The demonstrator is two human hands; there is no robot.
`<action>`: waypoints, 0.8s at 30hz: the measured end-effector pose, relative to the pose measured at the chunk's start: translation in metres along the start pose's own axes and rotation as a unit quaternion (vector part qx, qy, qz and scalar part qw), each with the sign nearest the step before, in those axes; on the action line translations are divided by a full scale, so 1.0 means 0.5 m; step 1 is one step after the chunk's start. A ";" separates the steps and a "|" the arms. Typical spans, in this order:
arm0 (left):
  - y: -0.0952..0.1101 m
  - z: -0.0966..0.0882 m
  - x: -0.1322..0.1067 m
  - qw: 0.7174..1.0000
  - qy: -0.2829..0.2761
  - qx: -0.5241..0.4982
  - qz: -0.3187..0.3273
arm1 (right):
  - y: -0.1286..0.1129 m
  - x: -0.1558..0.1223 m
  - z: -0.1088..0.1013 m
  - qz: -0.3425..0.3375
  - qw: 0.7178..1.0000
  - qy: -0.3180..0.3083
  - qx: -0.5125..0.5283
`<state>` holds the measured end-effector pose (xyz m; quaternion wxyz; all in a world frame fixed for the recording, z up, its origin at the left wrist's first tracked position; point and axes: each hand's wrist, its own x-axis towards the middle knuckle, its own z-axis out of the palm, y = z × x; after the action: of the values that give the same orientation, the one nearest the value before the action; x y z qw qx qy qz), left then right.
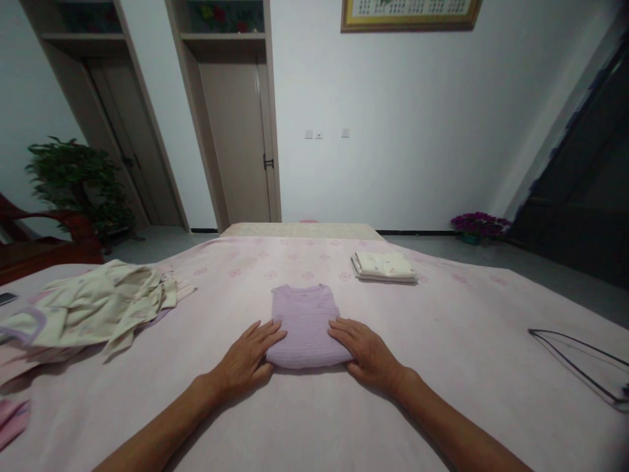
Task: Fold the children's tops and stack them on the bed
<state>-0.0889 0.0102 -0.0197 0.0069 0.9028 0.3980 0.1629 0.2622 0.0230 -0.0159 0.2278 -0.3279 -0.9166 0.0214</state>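
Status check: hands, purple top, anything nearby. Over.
Left hand and right hand resting on opposite sides of purple top. Top folded. Folded cream cloth beyond it, rightward, not touching.

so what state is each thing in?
Lavender garment, folded, neckline at far edge
Left hand, open, resting on garment's left side
Right hand, open, resting on its right side
Cream cloth, folded into a block
Cream garment heap, loose, crumpled
Black hanger, bare, partly out of frame
Doors, both look shut
Magenta flowers, in bloom
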 end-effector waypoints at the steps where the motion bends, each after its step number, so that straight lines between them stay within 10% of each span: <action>1: -0.004 0.002 0.002 1.000 0.006 -0.001 0.006 | 0.005 0.000 0.003 -0.006 1.000 0.012 0.003; 10: 0.001 -0.014 -0.042 0.984 0.024 -0.108 0.142 | -0.015 -0.028 -0.029 -0.127 0.987 0.040 0.090; 16: 0.020 -0.027 -0.052 0.991 -0.031 -0.067 0.116 | -0.016 -0.014 -0.026 -0.117 0.988 0.041 0.090; 24: 0.006 -0.008 -0.005 0.984 0.078 -0.148 0.060 | 0.016 0.010 0.002 -0.073 0.976 0.058 0.196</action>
<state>-0.0896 0.0062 -0.0162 0.0997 0.8986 0.3140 0.2898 0.2631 0.0323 -0.0165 0.3410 -0.2094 -0.9015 0.1649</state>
